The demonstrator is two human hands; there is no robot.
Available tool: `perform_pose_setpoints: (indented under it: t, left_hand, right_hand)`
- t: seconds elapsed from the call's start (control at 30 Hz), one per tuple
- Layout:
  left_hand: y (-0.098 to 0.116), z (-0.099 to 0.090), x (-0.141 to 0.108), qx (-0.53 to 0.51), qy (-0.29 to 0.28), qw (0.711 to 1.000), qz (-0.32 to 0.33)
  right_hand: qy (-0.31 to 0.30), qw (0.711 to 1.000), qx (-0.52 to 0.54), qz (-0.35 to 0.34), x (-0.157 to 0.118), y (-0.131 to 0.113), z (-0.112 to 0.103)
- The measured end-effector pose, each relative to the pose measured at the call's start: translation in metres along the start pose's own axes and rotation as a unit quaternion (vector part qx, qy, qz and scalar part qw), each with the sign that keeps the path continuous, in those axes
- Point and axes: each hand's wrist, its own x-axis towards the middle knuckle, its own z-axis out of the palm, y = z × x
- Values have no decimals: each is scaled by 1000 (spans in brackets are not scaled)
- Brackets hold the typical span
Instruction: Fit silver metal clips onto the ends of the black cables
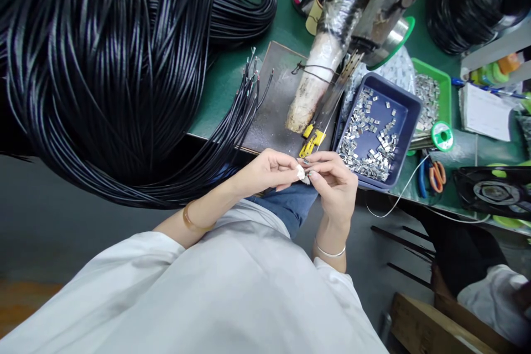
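Observation:
My left hand [276,170] is closed in a pinch, with a small white piece [300,172] at its fingertips. Its exact kind is too small to tell. Right against it, my right hand [337,178] pinches with thumb and fingers; whatever lies between them is mostly hidden. Both hands meet above my lap at the table's front edge. Just beyond the fingertips are yellow clips [312,144] below a wrapped tube [315,74]. A blue tray [409,116] of small metal connectors stands beside my right hand.
A large bundle of black cables [124,77] covers the left, its stripped ends over a dark board [269,105]. To the right are a green tray [446,88], a solder spool [442,136], orange-handled pliers [437,176] and a black fan [498,192]. Another person sits at lower right.

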Motion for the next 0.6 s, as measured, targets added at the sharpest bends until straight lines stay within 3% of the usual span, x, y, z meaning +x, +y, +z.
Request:
perform_pose_setpoints:
  t: [0.13,0.3,0.6]
  left_hand:
    - [-2,4,1,12,21,999,37]
    - [0,5,1,-36,54,997,47]
    - [1,8,2,37,84,993,68]
  right_hand:
    - [-14,998,49,31,1,3,2]
    - [109,993,-25,-25,-2,-4,7]
    - [88,993,-74,-26,-4,-6,7]
